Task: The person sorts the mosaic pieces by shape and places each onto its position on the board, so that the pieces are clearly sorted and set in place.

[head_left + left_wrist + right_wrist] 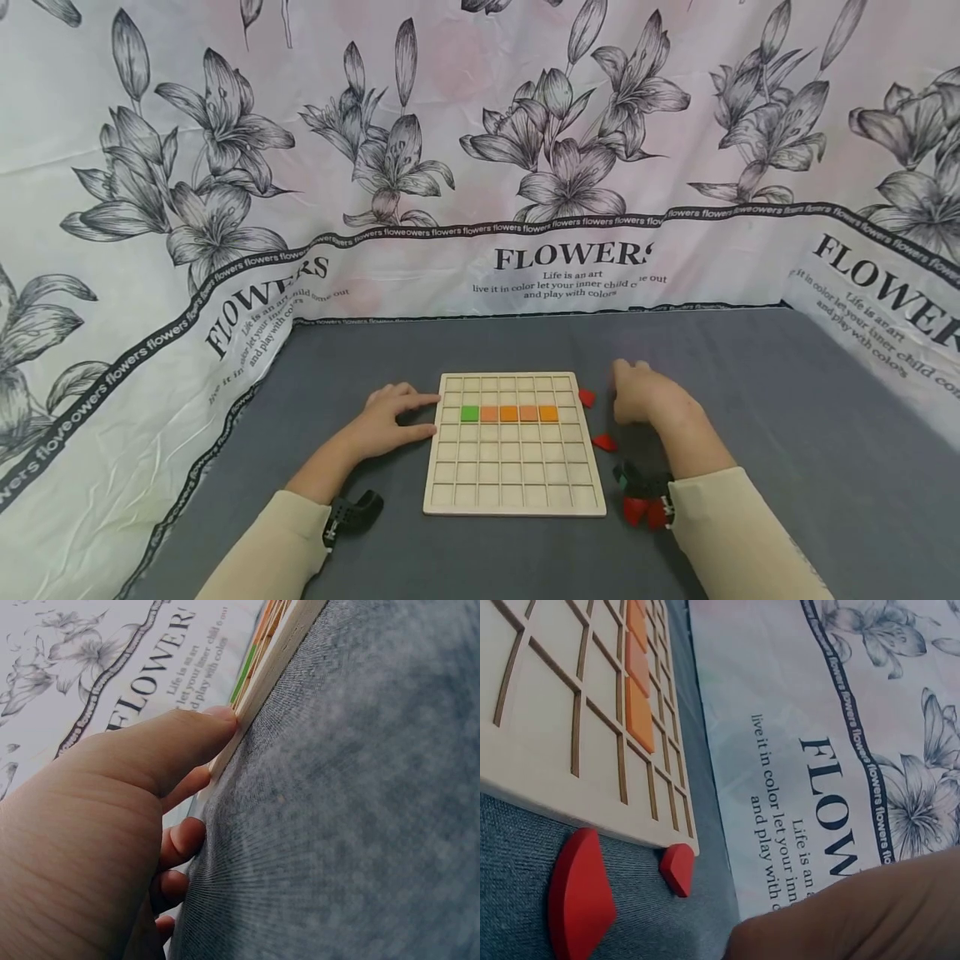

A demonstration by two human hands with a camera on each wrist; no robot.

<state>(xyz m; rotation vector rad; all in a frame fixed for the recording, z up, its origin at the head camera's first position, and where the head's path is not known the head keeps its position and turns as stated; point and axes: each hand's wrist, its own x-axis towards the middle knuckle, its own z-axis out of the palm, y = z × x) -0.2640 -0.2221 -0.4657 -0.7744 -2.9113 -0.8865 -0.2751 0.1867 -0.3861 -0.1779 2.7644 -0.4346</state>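
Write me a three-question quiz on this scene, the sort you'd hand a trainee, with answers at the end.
1. Multiple choice: in the head view, where do the loose red pieces lie?
A. In the grid's cells
B. Beyond the right edge of the wooden grid board
C. Beyond its left edge

2. True or false: the left hand touches the board's left edge.

3. Count: how many square tiles sit in the board?

Key:
1. B
2. True; the left wrist view shows the thumb against that edge.
3. Five: one green and four in orange shades.
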